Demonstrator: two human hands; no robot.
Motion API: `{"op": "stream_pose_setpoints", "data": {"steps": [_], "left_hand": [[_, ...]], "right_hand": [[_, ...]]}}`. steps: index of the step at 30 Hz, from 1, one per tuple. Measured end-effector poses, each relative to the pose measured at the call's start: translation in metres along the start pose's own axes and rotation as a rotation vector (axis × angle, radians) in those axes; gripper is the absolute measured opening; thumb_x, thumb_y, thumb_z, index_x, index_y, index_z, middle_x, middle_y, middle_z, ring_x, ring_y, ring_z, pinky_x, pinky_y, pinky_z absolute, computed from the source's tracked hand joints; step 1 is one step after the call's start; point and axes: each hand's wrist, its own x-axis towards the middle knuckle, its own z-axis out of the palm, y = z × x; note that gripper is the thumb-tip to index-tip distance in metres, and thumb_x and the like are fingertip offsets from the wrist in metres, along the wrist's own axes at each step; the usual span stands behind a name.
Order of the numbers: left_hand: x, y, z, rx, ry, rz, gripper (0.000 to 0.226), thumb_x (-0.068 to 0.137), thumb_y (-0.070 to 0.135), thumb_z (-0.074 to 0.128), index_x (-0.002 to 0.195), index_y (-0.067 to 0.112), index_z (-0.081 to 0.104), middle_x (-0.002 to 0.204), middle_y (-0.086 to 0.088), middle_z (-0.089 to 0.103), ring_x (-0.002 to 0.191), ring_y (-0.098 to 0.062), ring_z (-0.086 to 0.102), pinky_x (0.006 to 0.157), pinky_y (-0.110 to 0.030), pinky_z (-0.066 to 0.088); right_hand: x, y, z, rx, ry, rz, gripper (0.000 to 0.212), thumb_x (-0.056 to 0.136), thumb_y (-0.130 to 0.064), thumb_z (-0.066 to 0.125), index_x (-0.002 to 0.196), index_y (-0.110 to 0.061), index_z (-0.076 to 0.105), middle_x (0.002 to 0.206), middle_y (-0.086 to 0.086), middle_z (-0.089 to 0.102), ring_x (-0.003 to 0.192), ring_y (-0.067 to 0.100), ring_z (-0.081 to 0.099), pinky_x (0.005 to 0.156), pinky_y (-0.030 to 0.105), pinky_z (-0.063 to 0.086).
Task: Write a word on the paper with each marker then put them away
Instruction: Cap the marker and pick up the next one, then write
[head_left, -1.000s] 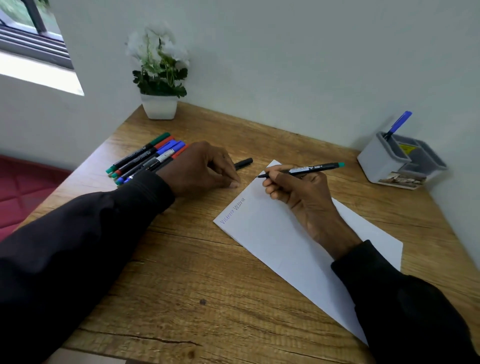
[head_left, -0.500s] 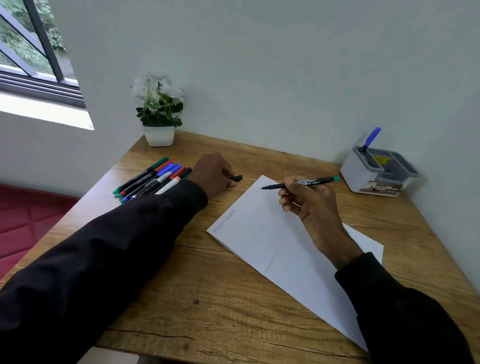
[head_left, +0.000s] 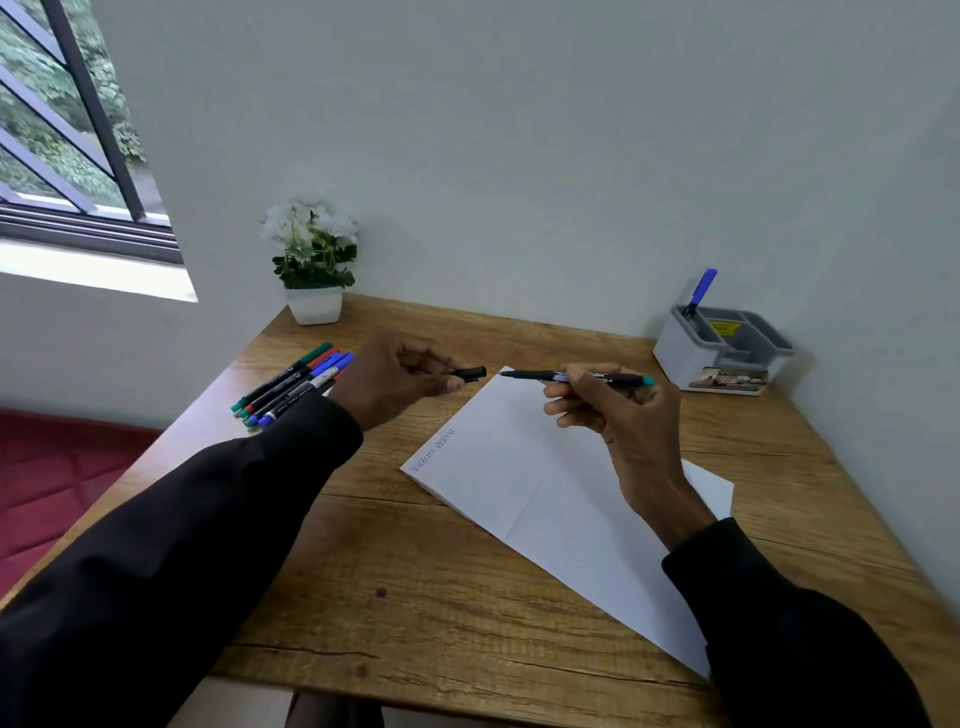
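Marker (head_left: 576, 375): uncapped, pinched in right hand (head_left: 623, 415), long axis level, tip leftward over paper (head_left: 550, 499) far corner. Cap (head_left: 471, 373): pinched in left hand (head_left: 400, 384), just beside tip. Spare markers (head_left: 291, 387): on desk (head_left: 415, 597), left.

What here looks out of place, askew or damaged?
Little stands out. The paper lies diagonally across the desk, creased down its middle. The right hand holds an uncapped marker; the left hand holds its cap. Nothing looks spilled or broken.
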Motion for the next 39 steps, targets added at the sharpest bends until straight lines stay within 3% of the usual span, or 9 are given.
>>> {"op": "stream_pose_setpoints", "data": {"steps": [9,19,24,29,34,39], "left_hand": [[-0.012,0.017,0.006,0.023,0.001,0.105,0.019,0.075,0.001,0.079,0.091,0.010,0.077,0.083,-0.003,0.076,0.075,-0.010,0.071,0.067,-0.013,0.053],[-0.017,0.025,0.013,-0.055,-0.053,0.074,0.021,0.079,0.005,0.076,0.099,0.011,0.076,0.091,0.004,0.077,0.086,-0.009,0.071,0.072,-0.014,0.054],[-0.014,0.029,0.020,-0.233,-0.005,0.040,0.023,0.079,0.008,0.076,0.101,0.000,0.074,0.088,-0.007,0.076,0.084,-0.012,0.071,0.071,-0.016,0.053],[-0.008,0.028,0.029,-0.209,0.060,0.051,0.020,0.079,0.004,0.075,0.098,-0.002,0.075,0.086,-0.009,0.076,0.078,-0.011,0.070,0.067,-0.014,0.053],[-0.004,0.022,0.046,-0.186,0.100,0.081,0.018,0.079,0.001,0.074,0.097,-0.003,0.075,0.089,-0.017,0.075,0.083,-0.024,0.071,0.068,-0.014,0.054],[0.008,0.034,0.051,-0.171,0.075,0.079,0.021,0.077,0.004,0.078,0.097,0.001,0.075,0.093,-0.010,0.076,0.080,-0.009,0.071,0.068,-0.011,0.052]], "right_hand": [[-0.012,-0.009,0.000,0.039,-0.030,-0.054,0.016,0.094,-0.008,0.071,0.102,0.005,0.075,0.089,0.024,0.078,0.073,0.036,0.076,0.064,0.034,0.063],[-0.015,-0.008,-0.001,0.014,-0.064,-0.047,0.014,0.092,-0.005,0.074,0.103,0.005,0.072,0.087,0.023,0.077,0.071,0.036,0.073,0.062,0.038,0.062],[-0.011,-0.011,-0.001,-0.177,-0.080,-0.140,0.010,0.088,-0.005,0.080,0.096,0.000,0.078,0.084,0.011,0.080,0.068,0.031,0.075,0.061,0.036,0.063],[-0.004,-0.010,0.000,-0.317,-0.053,-0.253,0.004,0.086,-0.006,0.083,0.089,-0.005,0.081,0.075,0.003,0.079,0.059,0.020,0.072,0.058,0.028,0.060],[0.006,-0.005,-0.006,-0.409,-0.056,-0.319,0.004,0.085,-0.005,0.084,0.083,-0.005,0.080,0.070,0.003,0.077,0.059,0.016,0.071,0.058,0.025,0.058],[0.020,-0.004,-0.022,-0.721,-0.107,-0.409,0.012,0.081,-0.017,0.089,0.076,-0.017,0.078,0.074,-0.012,0.074,0.070,0.006,0.072,0.064,0.015,0.056]]}}
